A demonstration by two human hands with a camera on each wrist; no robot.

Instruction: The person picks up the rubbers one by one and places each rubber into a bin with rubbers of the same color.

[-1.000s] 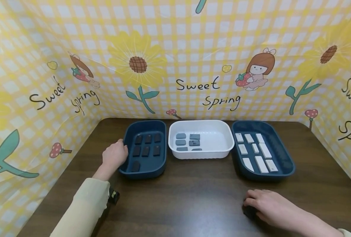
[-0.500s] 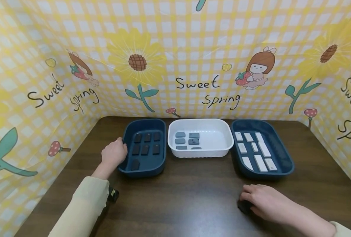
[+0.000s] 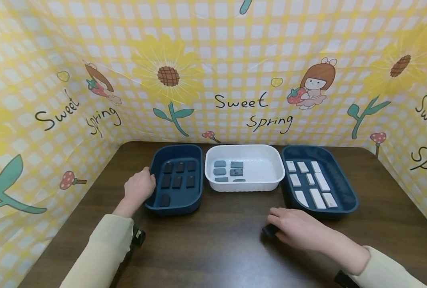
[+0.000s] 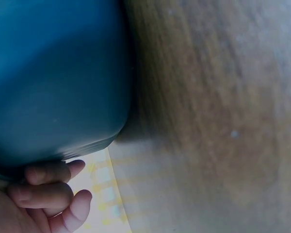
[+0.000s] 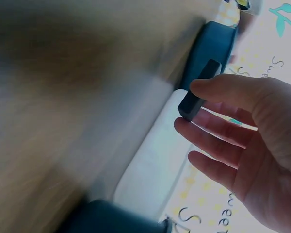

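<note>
My right hand (image 3: 297,230) pinches a small black rectangular block (image 5: 200,91) between thumb and fingers, above the table in front of the white tray (image 3: 245,187). In the right wrist view the other fingers are spread below the block. At the left, my left hand (image 3: 139,187) holds the rim of the left dark blue tray (image 3: 175,209); the left wrist view shows curled fingers (image 4: 48,194) against its outer wall, the thumb hidden. Several black blocks (image 3: 176,182) lie in rows inside that tray.
In the white tray lie several grey-blue blocks (image 3: 236,172), grouped to the left. Another dark blue tray (image 3: 348,200) at the right holds several white blocks (image 3: 317,199). All three trays stand side by side on the brown table (image 3: 213,248), before a yellow checked cloth (image 3: 227,72).
My right hand has moved left and away from me, carrying the black block toward the middle of the table. My left hand keeps its place on the left tray's rim.
</note>
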